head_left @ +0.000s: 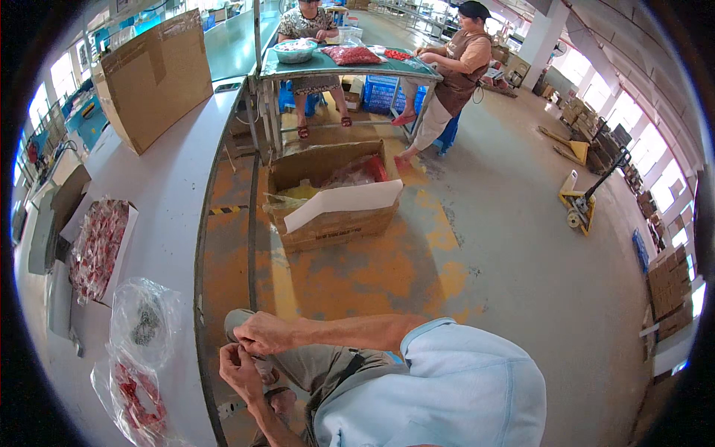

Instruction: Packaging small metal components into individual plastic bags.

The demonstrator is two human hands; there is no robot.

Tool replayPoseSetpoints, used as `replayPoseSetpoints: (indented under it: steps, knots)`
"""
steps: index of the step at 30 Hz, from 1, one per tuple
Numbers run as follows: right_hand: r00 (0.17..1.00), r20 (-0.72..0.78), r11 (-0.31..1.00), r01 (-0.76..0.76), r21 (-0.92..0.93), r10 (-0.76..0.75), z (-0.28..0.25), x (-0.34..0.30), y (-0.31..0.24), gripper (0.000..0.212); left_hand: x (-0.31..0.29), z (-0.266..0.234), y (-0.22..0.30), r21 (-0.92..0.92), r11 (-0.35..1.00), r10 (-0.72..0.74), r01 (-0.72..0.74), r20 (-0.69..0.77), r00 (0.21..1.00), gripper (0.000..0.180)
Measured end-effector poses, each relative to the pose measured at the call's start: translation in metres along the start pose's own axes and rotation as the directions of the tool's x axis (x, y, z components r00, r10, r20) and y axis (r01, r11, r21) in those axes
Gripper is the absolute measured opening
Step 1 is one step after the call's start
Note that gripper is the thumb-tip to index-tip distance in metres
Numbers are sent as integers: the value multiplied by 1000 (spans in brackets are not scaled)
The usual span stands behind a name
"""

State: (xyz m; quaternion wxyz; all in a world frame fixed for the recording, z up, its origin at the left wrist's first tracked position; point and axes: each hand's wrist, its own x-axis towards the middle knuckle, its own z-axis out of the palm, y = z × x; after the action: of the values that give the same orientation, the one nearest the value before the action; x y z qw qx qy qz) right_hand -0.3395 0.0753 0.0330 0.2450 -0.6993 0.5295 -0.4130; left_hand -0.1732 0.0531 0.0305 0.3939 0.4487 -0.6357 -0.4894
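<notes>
Above my lap, just right of the white table's edge, my right hand (266, 333) and my left hand (240, 370) come together. Both have their fingers closed in a pinch. Whatever lies between the fingertips is too small or hidden to make out. On the white table (167, 201) to my left, nearest to the hands, lie a clear plastic bag with small dark pieces (146, 325) and a clear bag with red pieces (141, 398). Farther along stands an open box filled with small red wrapped packets (100, 242).
A large closed cardboard box (153, 82) stands at the table's far end. On the floor ahead is an open carton (335, 231) with plastic bags inside. Two people sit at a green-topped table (313, 71). A yellow pallet jack (577, 201) stands at right.
</notes>
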Motion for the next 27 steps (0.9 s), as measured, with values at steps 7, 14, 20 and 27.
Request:
replayPoseSetpoints:
  steps: [7,14,20,27]
  knots:
    - [992,-113,998,51,-27,-53,-17,-9,-16,14,-6,15,10,296,927,263,-232,-72,962,11]
    - [996,-85,999,0,38,4,-19,-26,-11,15,-19,12,13,-66,991,118,-115,47,992,15]
    - [997,-74,999,-22,37,25,-18,-38,-13,17,-29,11,20,-24,994,104,-103,98,990,14]
    - [1000,-29,991,-4,134,8,-26,-45,-19,22,-33,6,10,-167,983,101,-75,154,983,11]
